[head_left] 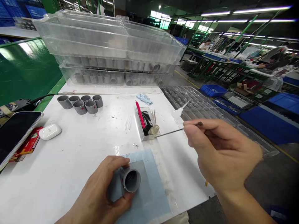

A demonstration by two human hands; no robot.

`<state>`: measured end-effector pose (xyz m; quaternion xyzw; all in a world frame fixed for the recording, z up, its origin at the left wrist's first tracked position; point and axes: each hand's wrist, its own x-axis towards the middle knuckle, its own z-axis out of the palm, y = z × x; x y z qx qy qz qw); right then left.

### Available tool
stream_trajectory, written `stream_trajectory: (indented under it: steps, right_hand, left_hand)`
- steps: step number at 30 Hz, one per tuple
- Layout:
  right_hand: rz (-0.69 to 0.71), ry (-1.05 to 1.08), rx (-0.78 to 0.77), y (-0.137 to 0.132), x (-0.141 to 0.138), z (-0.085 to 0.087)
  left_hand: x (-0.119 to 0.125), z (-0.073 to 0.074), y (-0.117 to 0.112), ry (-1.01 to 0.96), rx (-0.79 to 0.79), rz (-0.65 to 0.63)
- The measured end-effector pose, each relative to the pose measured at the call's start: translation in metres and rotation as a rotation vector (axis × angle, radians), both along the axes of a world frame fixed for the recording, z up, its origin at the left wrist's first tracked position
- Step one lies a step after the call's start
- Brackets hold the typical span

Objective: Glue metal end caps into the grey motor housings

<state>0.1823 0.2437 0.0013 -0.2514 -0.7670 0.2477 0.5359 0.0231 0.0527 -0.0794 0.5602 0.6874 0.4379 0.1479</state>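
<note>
My left hand is closed around a short grey plastic tube, its open end turned towards me and to the right. Under the tube lies a blue cloth with a grey square sheet on it. Between thumb and fingers of my right hand is a thin dark rod. The rod's far tip is by a small glass bottle in a small clear tray; whether they touch I cannot tell. A red pen and tweezers also stand in the tray.
Several grey tubes stand at the back left. Stacked clear bins rise behind. A white dropper bottle, cotton swabs and a crumpled blue wipe lie about. To the left are a phone and white earbud case.
</note>
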Motion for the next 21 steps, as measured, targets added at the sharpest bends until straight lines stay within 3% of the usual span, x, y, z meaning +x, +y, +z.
stream_trajectory:
  steps: [6,18,21]
  right_hand:
    - [-0.041,-0.097,0.041,0.026,-0.005,-0.002]
    - [-0.038,-0.171,0.047,0.032,-0.017,-0.010]
    - [0.015,-0.340,0.003,0.033,-0.018,-0.014]
  left_hand:
    - [0.003,0.001,0.001,-0.013,0.016,0.043]
    - [0.004,0.005,0.001,-0.046,-0.039,0.102]
    - [0.002,0.008,0.000,0.006,-0.081,0.132]
